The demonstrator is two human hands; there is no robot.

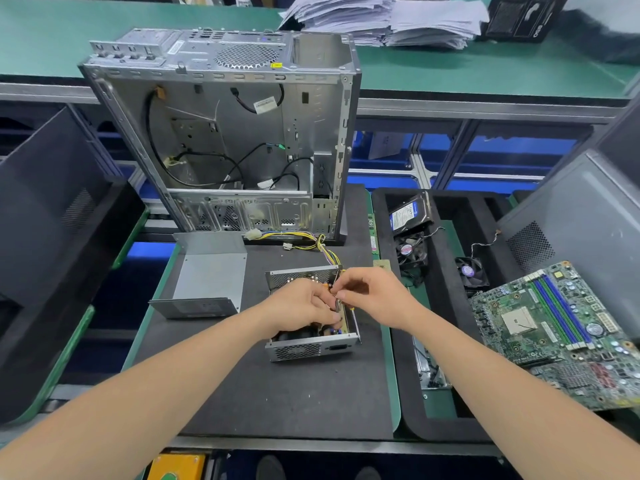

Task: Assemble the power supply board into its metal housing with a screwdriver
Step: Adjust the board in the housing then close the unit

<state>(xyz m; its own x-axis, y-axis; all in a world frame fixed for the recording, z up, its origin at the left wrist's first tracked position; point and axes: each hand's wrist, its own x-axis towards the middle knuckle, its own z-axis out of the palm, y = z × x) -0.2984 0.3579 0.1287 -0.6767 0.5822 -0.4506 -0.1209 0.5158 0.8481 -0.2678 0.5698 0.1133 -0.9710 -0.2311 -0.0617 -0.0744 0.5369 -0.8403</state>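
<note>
The small open metal housing (313, 348) lies on the dark mat, its vented wall toward me. The power supply board (329, 330) sits inside it, mostly hidden under my hands. My left hand (299, 306) reaches into the housing from the left, its fingers curled down on the board. Over the housing's right wall, my right hand (375, 296) pinches a thin screwdriver (338, 304), and a bit of its yellow handle shows. The tip is hidden between my fingers. The board's coloured cable bundle (325, 252) runs away from the housing's back.
The housing's bent cover (207, 278) lies to the left on the mat. An open computer case (225, 133) stands behind. On the right, a black foam tray (433, 420) holds a hard drive (408, 213) and two fans (412, 251). A motherboard (554, 334) leans at far right.
</note>
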